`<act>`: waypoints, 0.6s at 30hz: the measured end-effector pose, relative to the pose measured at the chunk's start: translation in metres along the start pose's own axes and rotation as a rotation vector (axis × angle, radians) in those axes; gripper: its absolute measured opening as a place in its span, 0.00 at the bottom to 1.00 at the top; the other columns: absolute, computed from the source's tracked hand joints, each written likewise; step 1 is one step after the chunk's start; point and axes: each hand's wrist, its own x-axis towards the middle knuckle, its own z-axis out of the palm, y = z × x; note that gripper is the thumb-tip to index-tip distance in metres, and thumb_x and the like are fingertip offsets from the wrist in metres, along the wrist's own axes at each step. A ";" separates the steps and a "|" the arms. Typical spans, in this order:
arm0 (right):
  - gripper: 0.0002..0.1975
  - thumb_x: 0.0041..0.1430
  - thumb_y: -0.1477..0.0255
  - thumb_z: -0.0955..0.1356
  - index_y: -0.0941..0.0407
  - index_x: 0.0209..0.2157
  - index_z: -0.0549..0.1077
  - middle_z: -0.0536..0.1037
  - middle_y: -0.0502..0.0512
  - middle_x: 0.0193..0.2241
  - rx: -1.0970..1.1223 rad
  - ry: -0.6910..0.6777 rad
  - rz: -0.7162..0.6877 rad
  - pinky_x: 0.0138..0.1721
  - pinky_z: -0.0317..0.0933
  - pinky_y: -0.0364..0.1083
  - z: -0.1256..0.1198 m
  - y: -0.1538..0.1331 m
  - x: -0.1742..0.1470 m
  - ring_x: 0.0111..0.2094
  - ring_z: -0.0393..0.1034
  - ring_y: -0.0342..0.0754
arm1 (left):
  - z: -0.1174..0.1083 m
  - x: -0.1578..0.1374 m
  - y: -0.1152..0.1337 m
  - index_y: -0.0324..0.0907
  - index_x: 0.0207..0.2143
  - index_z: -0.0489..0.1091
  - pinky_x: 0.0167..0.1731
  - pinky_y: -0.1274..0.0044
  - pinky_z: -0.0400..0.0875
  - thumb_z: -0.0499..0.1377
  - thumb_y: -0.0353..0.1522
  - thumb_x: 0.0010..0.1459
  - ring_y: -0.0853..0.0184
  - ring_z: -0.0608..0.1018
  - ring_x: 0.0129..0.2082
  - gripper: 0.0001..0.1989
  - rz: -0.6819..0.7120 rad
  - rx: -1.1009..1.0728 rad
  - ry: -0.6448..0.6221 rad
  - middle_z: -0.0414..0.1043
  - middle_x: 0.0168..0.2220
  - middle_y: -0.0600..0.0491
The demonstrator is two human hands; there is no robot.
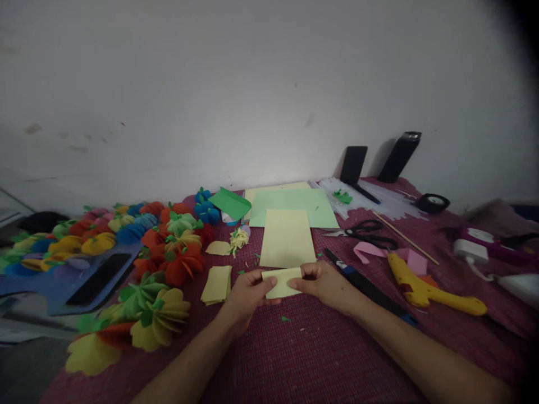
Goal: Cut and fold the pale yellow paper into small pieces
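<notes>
Between my two hands is a small pale yellow piece of paper [283,283], seemingly folded. My left hand [248,294] pinches its left end, thumb on top. At the right end, my right hand [322,283] grips it the same way. Just beyond lies a larger pale yellow sheet [288,238], flat on the cloth. To the left of my left hand rests a stack of small yellow paper pieces [217,284], with a rounded yellow cutout [218,248] and a heap of yellow scraps [240,238] behind it.
Colourful paper pumpkins [177,252] crowd the left side. Green sheets [295,205] lie at the back. On the right are black-handled scissors [366,230], a dark blue cutter [366,286], a wooden stick [406,238] and a yellow glue gun [433,292]. A black bottle [400,157] stands near the wall.
</notes>
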 end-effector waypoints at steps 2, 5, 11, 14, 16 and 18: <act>0.14 0.46 0.63 0.65 0.59 0.17 0.64 0.53 0.44 0.15 0.007 -0.002 0.003 0.18 0.40 0.39 0.001 0.000 0.000 0.18 0.45 0.37 | 0.000 0.000 0.000 0.35 0.37 0.69 0.30 0.72 0.70 0.59 0.35 0.47 0.65 0.73 0.32 0.16 0.004 0.001 -0.003 0.71 0.34 0.47; 0.15 0.46 0.63 0.65 0.59 0.17 0.63 0.53 0.44 0.15 0.009 -0.009 0.015 0.18 0.40 0.39 0.002 0.001 0.000 0.18 0.45 0.37 | 0.000 0.001 -0.001 0.35 0.34 0.69 0.28 0.73 0.69 0.60 0.36 0.44 0.66 0.72 0.30 0.15 -0.002 0.003 0.022 0.71 0.32 0.48; 0.15 0.46 0.63 0.65 0.59 0.17 0.64 0.53 0.43 0.14 0.000 -0.032 0.010 0.18 0.41 0.39 0.007 0.005 -0.001 0.17 0.45 0.37 | 0.005 0.002 -0.006 0.37 0.30 0.69 0.27 0.78 0.64 0.62 0.36 0.41 0.69 0.71 0.27 0.14 0.042 0.093 0.074 0.70 0.27 0.52; 0.15 0.46 0.62 0.65 0.59 0.17 0.64 0.53 0.43 0.14 -0.011 -0.034 0.008 0.18 0.40 0.39 0.011 0.007 -0.001 0.17 0.44 0.36 | 0.007 0.003 -0.010 0.36 0.26 0.69 0.26 0.81 0.60 0.62 0.37 0.40 0.71 0.69 0.24 0.13 0.096 0.144 0.087 0.69 0.23 0.55; 0.15 0.45 0.62 0.65 0.59 0.17 0.66 0.54 0.44 0.14 -0.016 -0.035 0.011 0.17 0.41 0.39 0.012 0.006 -0.001 0.17 0.44 0.36 | 0.007 0.003 -0.011 0.36 0.25 0.69 0.25 0.81 0.59 0.62 0.38 0.40 0.72 0.68 0.23 0.13 0.092 0.125 0.096 0.69 0.21 0.55; 0.14 0.45 0.62 0.65 0.59 0.18 0.68 0.56 0.44 0.14 -0.019 -0.029 0.008 0.18 0.42 0.39 0.012 0.005 -0.001 0.17 0.46 0.37 | 0.006 0.003 -0.012 0.36 0.25 0.70 0.25 0.80 0.59 0.62 0.38 0.41 0.71 0.69 0.22 0.13 0.079 0.069 0.100 0.69 0.21 0.54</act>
